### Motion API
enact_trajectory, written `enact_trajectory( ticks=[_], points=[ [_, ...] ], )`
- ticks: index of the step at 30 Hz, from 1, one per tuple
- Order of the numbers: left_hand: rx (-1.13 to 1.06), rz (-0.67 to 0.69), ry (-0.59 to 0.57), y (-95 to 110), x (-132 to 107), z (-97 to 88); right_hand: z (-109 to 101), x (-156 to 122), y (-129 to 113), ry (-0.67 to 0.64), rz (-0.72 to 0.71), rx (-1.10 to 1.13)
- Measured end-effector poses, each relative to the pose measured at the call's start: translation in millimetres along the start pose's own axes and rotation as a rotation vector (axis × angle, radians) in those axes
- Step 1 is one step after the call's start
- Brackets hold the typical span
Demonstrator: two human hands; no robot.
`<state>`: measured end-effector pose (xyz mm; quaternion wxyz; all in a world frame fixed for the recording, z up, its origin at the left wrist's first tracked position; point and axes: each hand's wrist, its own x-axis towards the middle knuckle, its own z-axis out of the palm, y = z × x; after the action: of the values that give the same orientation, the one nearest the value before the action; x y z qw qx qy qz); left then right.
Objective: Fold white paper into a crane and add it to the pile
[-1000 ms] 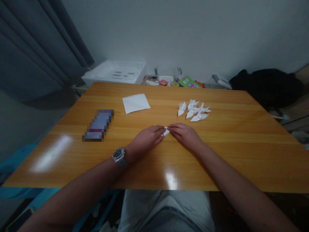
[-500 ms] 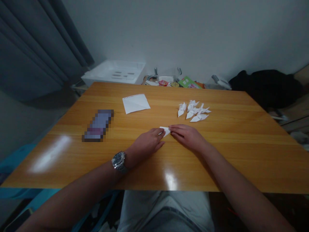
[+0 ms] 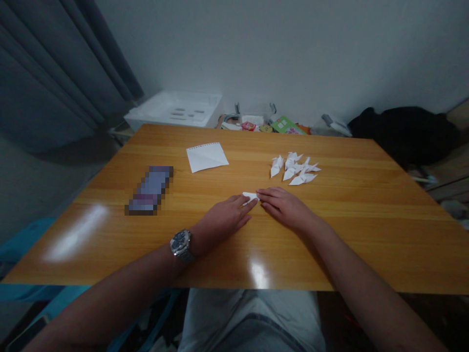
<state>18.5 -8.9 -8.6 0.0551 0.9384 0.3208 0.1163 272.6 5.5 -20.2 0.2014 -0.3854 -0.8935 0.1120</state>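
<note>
My left hand [image 3: 223,220], with a wristwatch [image 3: 180,243] on its wrist, and my right hand [image 3: 284,208] meet at the middle of the wooden table [image 3: 366,220]. Between their fingertips lies a small folded white paper piece [image 3: 250,196], flat on the wood. The fingers of both hands are stretched out and press down on its edges. A cluster of several folded white paper figures [image 3: 295,168] lies just beyond my right hand. A single white sheet with a perforated top edge [image 3: 207,156] lies further back to the left.
A pixelated dark rectangular object [image 3: 149,190] lies at the table's left. Behind the far edge are a white plastic bin [image 3: 176,111], small colourful packets [image 3: 271,124] and a black bundle [image 3: 403,132]. A grey curtain [image 3: 54,73] hangs at the left.
My left fingers have uncurled from a pinch and now lie flat on the paper piece, which has been pressed down onto the table. My right hand barely shifted.
</note>
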Motion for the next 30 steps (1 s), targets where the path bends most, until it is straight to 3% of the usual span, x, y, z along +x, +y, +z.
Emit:
enact_trajectory(
  ticks=[8,15,23,30],
  points=[
    [0.002,-0.016,0.005,1.9,0.3,0.3,1.9,-0.2,2.5,0.025,0.014,0.051],
    [0.013,-0.087,0.001,1.2,0.9,-2.1,-3.5,-2.0,9.5,0.138,0.112,0.065],
    [0.008,-0.101,0.014,3.7,0.6,0.9,-5.7,-5.1,6.2,0.013,0.044,-0.030],
    [0.023,-0.107,0.008,6.0,2.7,1.2,-5.3,-4.8,4.1,0.014,0.085,-0.034]
  ],
)
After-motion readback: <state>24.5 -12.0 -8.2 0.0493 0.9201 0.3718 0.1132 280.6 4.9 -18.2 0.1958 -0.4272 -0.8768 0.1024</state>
